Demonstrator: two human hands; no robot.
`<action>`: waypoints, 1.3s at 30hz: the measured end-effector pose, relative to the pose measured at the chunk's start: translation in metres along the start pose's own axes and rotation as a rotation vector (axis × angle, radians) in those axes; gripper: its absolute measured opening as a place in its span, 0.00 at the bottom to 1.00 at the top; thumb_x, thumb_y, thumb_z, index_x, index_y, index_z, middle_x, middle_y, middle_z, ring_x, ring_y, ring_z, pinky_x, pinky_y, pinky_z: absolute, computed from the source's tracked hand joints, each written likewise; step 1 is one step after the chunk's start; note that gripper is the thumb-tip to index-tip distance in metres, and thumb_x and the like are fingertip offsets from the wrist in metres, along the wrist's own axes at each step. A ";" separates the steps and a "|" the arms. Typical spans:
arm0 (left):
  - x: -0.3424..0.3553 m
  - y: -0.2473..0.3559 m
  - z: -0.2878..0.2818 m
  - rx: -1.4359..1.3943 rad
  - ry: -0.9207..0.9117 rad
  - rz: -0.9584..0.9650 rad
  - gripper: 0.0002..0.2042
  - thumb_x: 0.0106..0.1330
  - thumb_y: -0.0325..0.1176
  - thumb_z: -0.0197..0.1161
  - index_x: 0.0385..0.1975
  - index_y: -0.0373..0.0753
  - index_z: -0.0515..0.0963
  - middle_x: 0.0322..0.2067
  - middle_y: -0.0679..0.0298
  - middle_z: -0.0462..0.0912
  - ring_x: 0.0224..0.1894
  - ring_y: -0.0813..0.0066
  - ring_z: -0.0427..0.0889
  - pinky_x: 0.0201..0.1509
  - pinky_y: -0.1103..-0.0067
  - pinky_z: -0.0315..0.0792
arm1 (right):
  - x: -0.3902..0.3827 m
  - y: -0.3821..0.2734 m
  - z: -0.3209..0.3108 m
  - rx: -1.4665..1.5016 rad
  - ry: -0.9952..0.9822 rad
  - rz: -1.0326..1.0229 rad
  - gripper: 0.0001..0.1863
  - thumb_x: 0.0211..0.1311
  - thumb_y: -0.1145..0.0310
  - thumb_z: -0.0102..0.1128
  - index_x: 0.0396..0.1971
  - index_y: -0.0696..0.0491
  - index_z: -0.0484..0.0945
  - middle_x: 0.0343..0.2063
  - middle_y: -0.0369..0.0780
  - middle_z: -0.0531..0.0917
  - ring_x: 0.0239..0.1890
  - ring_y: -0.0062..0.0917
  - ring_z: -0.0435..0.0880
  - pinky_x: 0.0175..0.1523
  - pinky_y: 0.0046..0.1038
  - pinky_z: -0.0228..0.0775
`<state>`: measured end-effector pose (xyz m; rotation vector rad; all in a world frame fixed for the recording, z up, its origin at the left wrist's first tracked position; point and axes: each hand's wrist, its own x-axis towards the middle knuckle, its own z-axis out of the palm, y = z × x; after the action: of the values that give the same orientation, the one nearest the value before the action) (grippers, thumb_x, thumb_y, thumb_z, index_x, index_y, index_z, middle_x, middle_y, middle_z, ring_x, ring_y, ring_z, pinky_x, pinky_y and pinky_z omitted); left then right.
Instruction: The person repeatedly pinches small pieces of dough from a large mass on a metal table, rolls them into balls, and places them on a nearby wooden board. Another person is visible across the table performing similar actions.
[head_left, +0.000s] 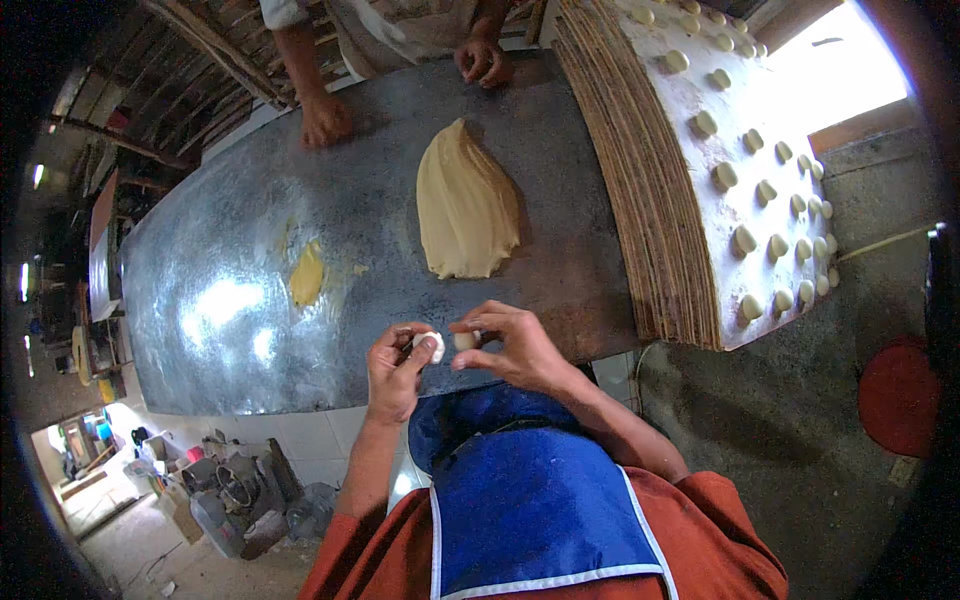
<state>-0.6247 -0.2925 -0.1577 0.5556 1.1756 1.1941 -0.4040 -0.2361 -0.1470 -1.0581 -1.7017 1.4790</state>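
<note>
My left hand [393, 372] pinches a white lump of dough [431, 346] between thumb and fingers, just over the near edge of the dark table [350, 350]. Close beside it, my right hand [517, 347] has a small pale dough ball [465, 342] between its thumb and curved fingers. The two pieces are a short gap apart. Beyond my hands a long, smooth slab of cream-coloured dough [466, 205] lies on the table. A yellow, greasy-looking patch [307, 274] is left of it.
Across the table a person rests one hand [325, 121] on the surface, the other hand [484, 63] loosely curled. At the right stands a tall stack of boards [650, 190], its white top board [715, 235] dotted with dough balls. A red round thing [900, 398] is far right.
</note>
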 end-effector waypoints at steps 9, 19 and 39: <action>0.003 0.019 0.006 0.440 -0.273 0.210 0.06 0.68 0.24 0.66 0.42 0.36 0.81 0.37 0.65 0.83 0.39 0.80 0.81 0.44 0.80 0.77 | 0.002 -0.010 -0.020 0.403 -0.467 0.160 0.13 0.56 0.68 0.76 0.36 0.60 0.86 0.32 0.41 0.87 0.37 0.25 0.84 0.45 0.30 0.76; 0.060 -0.028 -0.031 1.409 0.134 0.685 0.11 0.61 0.30 0.71 0.35 0.34 0.74 0.36 0.54 0.70 0.40 0.53 0.72 0.46 0.62 0.68 | -0.025 0.081 -0.078 -0.818 0.101 0.077 0.21 0.65 0.62 0.66 0.50 0.61 0.77 0.43 0.50 0.79 0.47 0.43 0.79 0.52 0.42 0.71; 0.077 -0.078 -0.032 1.171 0.138 0.883 0.08 0.66 0.22 0.59 0.38 0.31 0.65 0.36 0.49 0.69 0.38 0.50 0.72 0.43 0.61 0.67 | -0.009 0.136 -0.063 -0.665 0.100 -0.144 0.18 0.55 0.73 0.68 0.40 0.58 0.68 0.33 0.49 0.73 0.36 0.45 0.73 0.44 0.47 0.64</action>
<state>-0.6277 -0.2554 -0.2657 2.0526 1.7821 1.1342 -0.3231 -0.2084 -0.2704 -1.2719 -2.2031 0.7564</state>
